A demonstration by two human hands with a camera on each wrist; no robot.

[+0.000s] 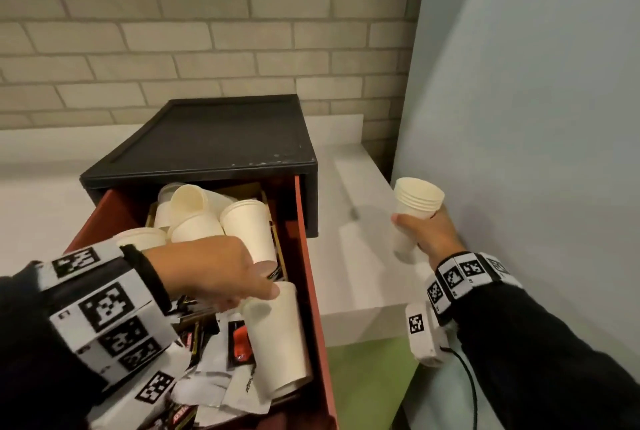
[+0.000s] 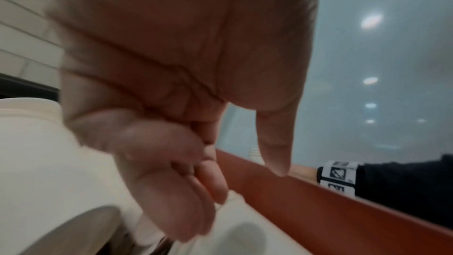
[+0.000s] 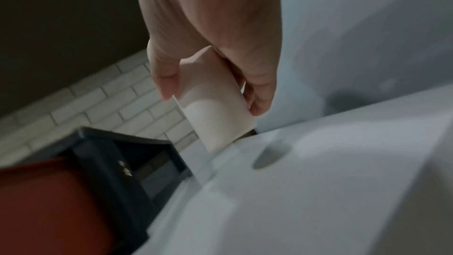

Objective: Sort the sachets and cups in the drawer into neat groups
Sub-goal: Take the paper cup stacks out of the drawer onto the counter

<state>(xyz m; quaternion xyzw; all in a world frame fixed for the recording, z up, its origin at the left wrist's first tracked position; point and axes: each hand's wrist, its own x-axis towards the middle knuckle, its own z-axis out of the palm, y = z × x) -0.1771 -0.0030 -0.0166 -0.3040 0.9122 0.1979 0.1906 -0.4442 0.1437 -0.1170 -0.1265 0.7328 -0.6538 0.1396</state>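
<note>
A red drawer stands pulled out of a black cabinet. Several white paper cups lie jumbled at its back, and loose sachets fill the front. One cup lies on its side along the right wall. My left hand reaches over the drawer, fingers relaxed and holding nothing, fingertips right at that cup's base. The left wrist view shows the same hand empty above white cups. My right hand grips a nested stack of cups over the white counter; the stack hangs just above it.
The white counter runs beside the cabinet on the right, bounded by a grey-blue wall. A brick wall stands behind. Green floor shows below the counter's front edge. The drawer's right wall rises between my hands.
</note>
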